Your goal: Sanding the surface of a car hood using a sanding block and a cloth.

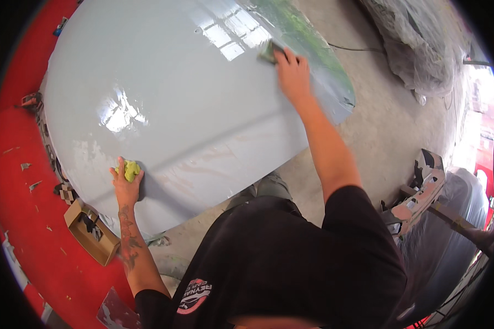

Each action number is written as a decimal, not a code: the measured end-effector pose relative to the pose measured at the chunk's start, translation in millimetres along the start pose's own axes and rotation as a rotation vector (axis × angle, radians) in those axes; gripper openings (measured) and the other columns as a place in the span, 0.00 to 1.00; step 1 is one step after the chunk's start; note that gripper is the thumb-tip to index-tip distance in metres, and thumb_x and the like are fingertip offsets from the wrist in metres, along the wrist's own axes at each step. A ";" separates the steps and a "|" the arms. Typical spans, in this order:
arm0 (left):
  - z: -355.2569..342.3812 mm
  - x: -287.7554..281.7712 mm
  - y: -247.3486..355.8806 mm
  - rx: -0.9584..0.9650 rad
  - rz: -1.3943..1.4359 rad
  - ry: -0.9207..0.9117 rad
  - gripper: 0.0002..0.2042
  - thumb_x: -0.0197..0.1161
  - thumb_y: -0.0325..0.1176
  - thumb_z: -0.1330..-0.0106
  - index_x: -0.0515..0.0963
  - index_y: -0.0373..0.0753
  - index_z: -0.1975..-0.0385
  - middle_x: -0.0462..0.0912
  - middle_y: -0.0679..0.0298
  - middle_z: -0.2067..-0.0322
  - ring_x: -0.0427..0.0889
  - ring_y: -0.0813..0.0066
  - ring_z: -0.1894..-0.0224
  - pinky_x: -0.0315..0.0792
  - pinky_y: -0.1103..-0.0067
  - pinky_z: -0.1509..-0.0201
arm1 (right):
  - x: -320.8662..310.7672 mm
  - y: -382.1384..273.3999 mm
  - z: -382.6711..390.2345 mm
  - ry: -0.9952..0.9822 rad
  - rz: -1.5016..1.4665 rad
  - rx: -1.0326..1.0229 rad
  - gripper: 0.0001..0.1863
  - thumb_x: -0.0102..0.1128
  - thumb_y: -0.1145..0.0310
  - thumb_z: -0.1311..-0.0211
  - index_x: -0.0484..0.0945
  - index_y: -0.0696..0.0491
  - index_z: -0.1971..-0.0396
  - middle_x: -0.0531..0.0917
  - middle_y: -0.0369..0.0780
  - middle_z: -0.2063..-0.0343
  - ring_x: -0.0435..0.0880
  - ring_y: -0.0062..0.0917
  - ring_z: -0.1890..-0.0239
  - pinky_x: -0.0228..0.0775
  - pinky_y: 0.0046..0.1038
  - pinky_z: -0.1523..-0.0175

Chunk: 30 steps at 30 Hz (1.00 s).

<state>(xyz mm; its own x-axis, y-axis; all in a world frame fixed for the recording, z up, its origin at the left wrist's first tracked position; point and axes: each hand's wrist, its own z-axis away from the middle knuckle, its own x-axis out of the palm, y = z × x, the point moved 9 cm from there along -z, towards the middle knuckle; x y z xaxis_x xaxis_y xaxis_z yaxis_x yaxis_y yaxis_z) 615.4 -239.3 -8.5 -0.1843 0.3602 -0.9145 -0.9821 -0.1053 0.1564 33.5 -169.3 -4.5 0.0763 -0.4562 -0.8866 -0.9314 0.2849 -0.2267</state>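
A large, smooth light-grey car panel (pixel 203 109) fills the middle of the view, its surface glossy and wet-looking with bright window reflections. My left hand (pixel 127 189) is at the panel's near left part, its fingers round a lumpy yellow-green sponge (pixel 130 170) against the surface. At the far right part, my right hand (pixel 294 75) grips a dark sanding block (pixel 270 52) with a greenish edge, pressed on the panel and slightly blurred. Brownish wet streaks (pixel 197 170) mark the near side of the panel. The undersides of both held things are hidden.
Green-tinted plastic film (pixel 313 49) borders the panel's far right edge. On the red floor at left lies an open cardboard box (pixel 88 233). To the right, a bumper part (pixel 417 200) rests on a stand, and a plastic-covered object (pixel 422 44) stands beyond the cable (pixel 357 48).
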 end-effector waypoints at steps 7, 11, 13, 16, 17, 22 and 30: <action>7.2 3.2 -12.7 -0.056 0.012 0.076 0.46 0.73 0.54 0.45 0.56 0.61 0.26 0.51 0.41 0.27 0.56 0.25 0.31 0.63 0.54 0.31 | -20.1 -59.4 92.4 -0.199 -0.120 -0.177 0.21 0.63 0.69 0.41 0.79 0.43 0.46 0.73 0.38 0.38 0.73 0.43 0.48 0.65 0.43 0.41; 7.1 8.2 34.7 0.031 -0.100 0.092 0.46 0.73 0.55 0.46 0.56 0.61 0.26 0.51 0.43 0.27 0.56 0.32 0.30 0.58 0.54 0.28 | 29.2 -50.0 -51.6 -0.085 -0.100 -0.191 0.23 0.62 0.67 0.40 0.76 0.43 0.42 0.74 0.38 0.40 0.74 0.45 0.50 0.68 0.43 0.43; 5.2 13.2 61.0 0.168 -0.150 0.130 0.47 0.73 0.55 0.45 0.55 0.60 0.26 0.51 0.44 0.27 0.56 0.37 0.29 0.56 0.54 0.26 | 50.4 -45.9 -127.7 -0.041 -0.083 -0.121 0.23 0.60 0.67 0.38 0.76 0.43 0.42 0.76 0.39 0.41 0.75 0.46 0.52 0.69 0.43 0.45; 11.7 10.8 68.3 0.128 -0.136 0.097 0.47 0.74 0.53 0.46 0.55 0.59 0.26 0.52 0.44 0.27 0.56 0.38 0.28 0.56 0.55 0.27 | 63.9 -72.3 -133.7 -0.012 -0.096 -0.105 0.22 0.59 0.67 0.38 0.77 0.43 0.42 0.76 0.39 0.42 0.75 0.46 0.55 0.70 0.43 0.47; 13.0 6.2 64.3 0.082 -0.113 0.093 0.48 0.76 0.51 0.48 0.56 0.60 0.26 0.52 0.44 0.27 0.55 0.33 0.29 0.60 0.55 0.28 | 64.1 -94.4 -120.4 0.012 -0.122 -0.140 0.22 0.58 0.67 0.38 0.77 0.44 0.42 0.76 0.39 0.42 0.74 0.46 0.55 0.70 0.43 0.49; 19.5 6.4 54.0 0.072 -0.133 0.123 0.49 0.77 0.49 0.49 0.56 0.60 0.26 0.52 0.45 0.27 0.56 0.34 0.29 0.60 0.56 0.28 | 15.7 -222.5 87.0 -0.324 -0.420 -0.674 0.22 0.56 0.72 0.42 0.79 0.41 0.47 0.73 0.42 0.42 0.73 0.42 0.55 0.73 0.40 0.53; 19.6 6.0 58.3 0.112 -0.078 0.167 0.49 0.79 0.51 0.53 0.60 0.60 0.27 0.55 0.45 0.28 0.60 0.33 0.32 0.57 0.51 0.28 | 103.2 -163.2 -165.9 -0.116 -0.163 -0.474 0.21 0.56 0.63 0.36 0.77 0.42 0.42 0.79 0.40 0.46 0.78 0.46 0.60 0.74 0.43 0.51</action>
<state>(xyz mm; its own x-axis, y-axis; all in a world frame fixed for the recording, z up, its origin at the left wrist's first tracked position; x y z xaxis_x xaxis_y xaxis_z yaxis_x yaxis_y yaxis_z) 556.3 -225.1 2.4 -0.1076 0.2033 -0.9732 -0.9931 0.0234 0.1146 134.3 -402.7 7.8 0.2477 -0.3588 -0.8999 -0.9611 -0.2082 -0.1815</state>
